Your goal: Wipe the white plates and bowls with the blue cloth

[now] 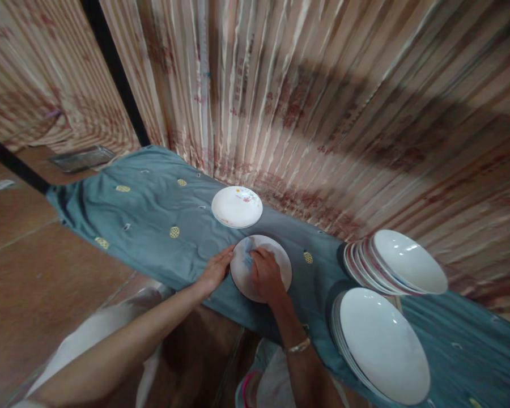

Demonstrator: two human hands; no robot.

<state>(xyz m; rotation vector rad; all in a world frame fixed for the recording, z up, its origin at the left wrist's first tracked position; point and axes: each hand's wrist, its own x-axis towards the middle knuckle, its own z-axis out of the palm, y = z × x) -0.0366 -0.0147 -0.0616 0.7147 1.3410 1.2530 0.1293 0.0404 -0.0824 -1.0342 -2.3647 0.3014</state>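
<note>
1. Striped curtain, with reddish prints, hanging behind the whole scene.
2. Bench, covered in blue-green cloth dotted with yellow pineapples; black poles stand at its left end.
3. Front stack of plates, white, at the right on the near side of the bench.
4. Rear stack of dishes, just behind the front one, reddish bands showing on several edges.
5. Worked plate, lying near the middle of the bench, between both hands, well apart from the stacks.
6. Flowered plate, white, just beyond the worked plate, its print mostly at the upper right.
7. Right hand, over the worked plate, fingers bent downward; I cannot tell whether it grips anything.
8. Left hand, partly open, fingertips against the worked plate's left rim; whether it grips or only steadies, I cannot tell.
9. Pale blue patch by the right fingertips, cloth or print unclear.
10. Bracelet on the right wrist.
</note>
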